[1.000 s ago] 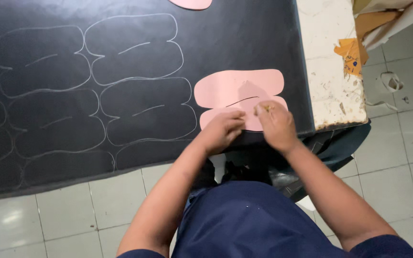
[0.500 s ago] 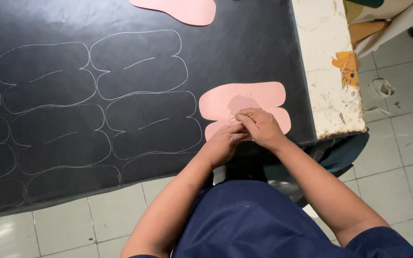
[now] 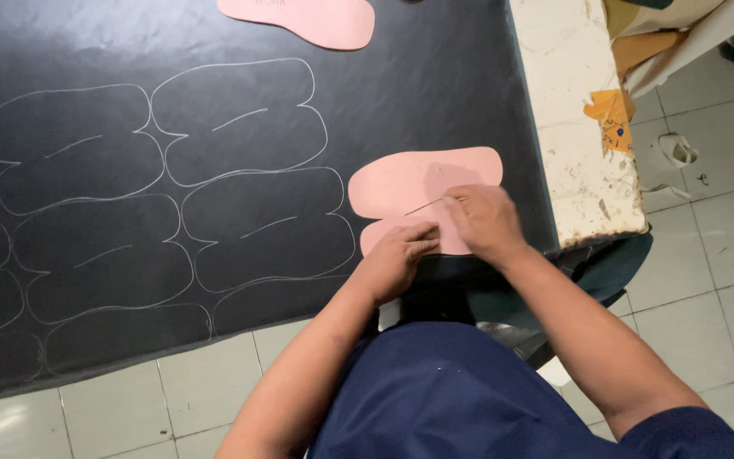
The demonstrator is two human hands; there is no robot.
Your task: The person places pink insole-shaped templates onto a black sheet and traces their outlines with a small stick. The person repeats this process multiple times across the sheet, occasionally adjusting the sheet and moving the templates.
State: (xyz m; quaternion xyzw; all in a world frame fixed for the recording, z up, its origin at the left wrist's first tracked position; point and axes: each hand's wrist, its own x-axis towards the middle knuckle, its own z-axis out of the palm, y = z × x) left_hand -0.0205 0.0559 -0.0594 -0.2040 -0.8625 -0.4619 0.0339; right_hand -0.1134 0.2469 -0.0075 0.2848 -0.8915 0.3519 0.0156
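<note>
Two pink templates lie on the black sheet [image 3: 214, 34], which covers most of the table. The nearer pink template [image 3: 409, 191], a double-lobed shape, sits at the sheet's right part, close to its near edge. The second pink template [image 3: 307, 17] lies at the sheet's far edge, well apart from the first.

Both hands rest on the near pink template. The left hand [image 3: 397, 259] presses flat on its lower lobe, fingers stretched out and together, holding nothing. The right hand [image 3: 486, 221] sits just right of the left one, fingers pinched closed around a thin marking stick [image 3: 426, 206] whose tip points left across the template's middle.

To the left of the near template, about nine pale outlines [image 3: 239, 119] of the same shape are drawn on the sheet, some cut off at its left edge. To the right of the sheet runs a worn white table edge [image 3: 579, 153] with one orange scrap [image 3: 609, 115] on it.
</note>
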